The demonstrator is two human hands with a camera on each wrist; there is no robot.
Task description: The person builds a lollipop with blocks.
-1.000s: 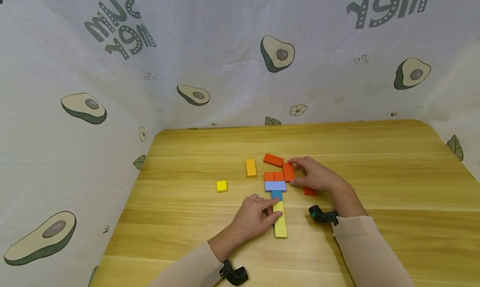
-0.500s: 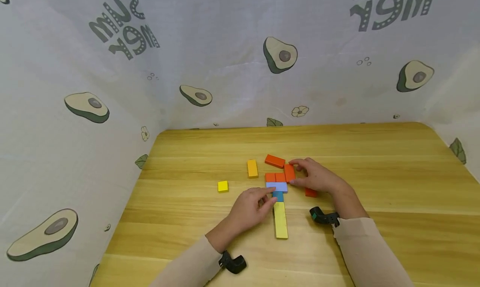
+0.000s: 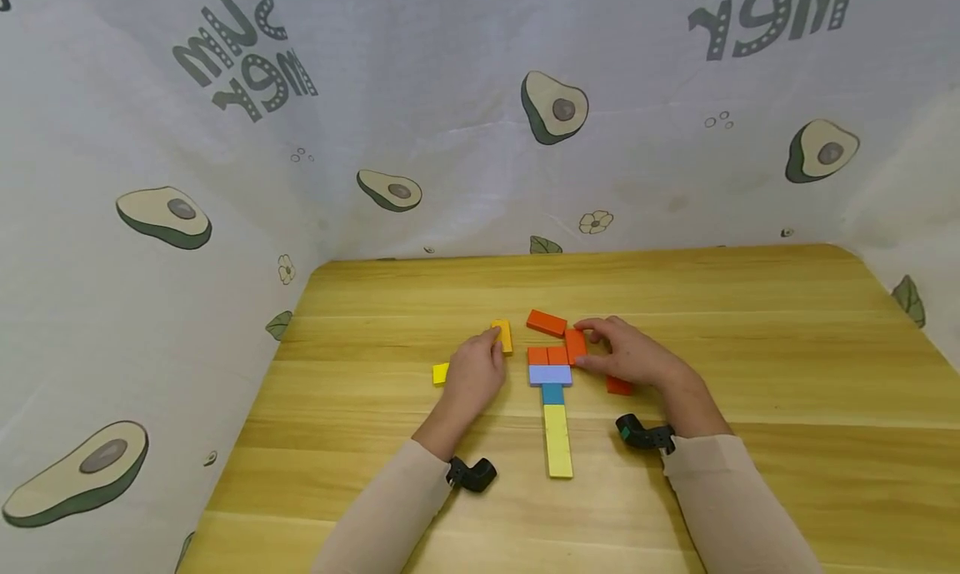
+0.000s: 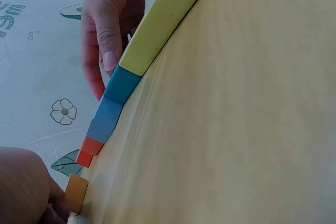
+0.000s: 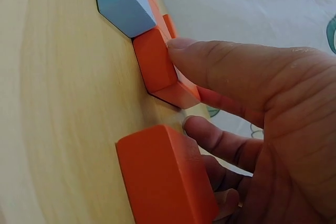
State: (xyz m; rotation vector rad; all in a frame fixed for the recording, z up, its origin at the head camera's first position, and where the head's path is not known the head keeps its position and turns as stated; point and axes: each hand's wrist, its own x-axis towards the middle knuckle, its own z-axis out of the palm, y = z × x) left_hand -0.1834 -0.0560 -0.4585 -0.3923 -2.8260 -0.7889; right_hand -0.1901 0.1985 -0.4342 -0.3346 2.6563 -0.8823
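Wooden tabletop [image 3: 750,332], toy blocks lying flat toward the middle. Left hand [image 3: 474,372] out at the far left of the work, index finger laid on the left side of an amber block [image 3: 506,341]; fingers bent there, though whether they truly grasp it I cannot tell. Amber block lies lengthwise near to far, left of the main row and apart from it. Right hand [image 3: 636,353] grasps a red oblong block [image 3: 575,346] by its ends, index finger at the far end and thumb at the near one. That block sits against the right side of two small red-orange blocks [image 3: 547,356], themselves side by side on the far edge of a lavender-blue block [image 3: 550,375]. Nearer from there, end to end: a teal block [image 3: 552,394], then a long pale-yellow block [image 3: 557,441] (the longest piece on the table). Another red block [image 3: 546,322] lies slantwise on the far side; a further one [image 3: 618,386] rests to the right, partly under the right hand. Bright yellow square block [image 3: 439,375] at left, partly hidden by the left hand. Beige sleeves [image 3: 738,495], black wrist devices [image 3: 474,475]; avocado-print sheeting [image 3: 465,124] behind.
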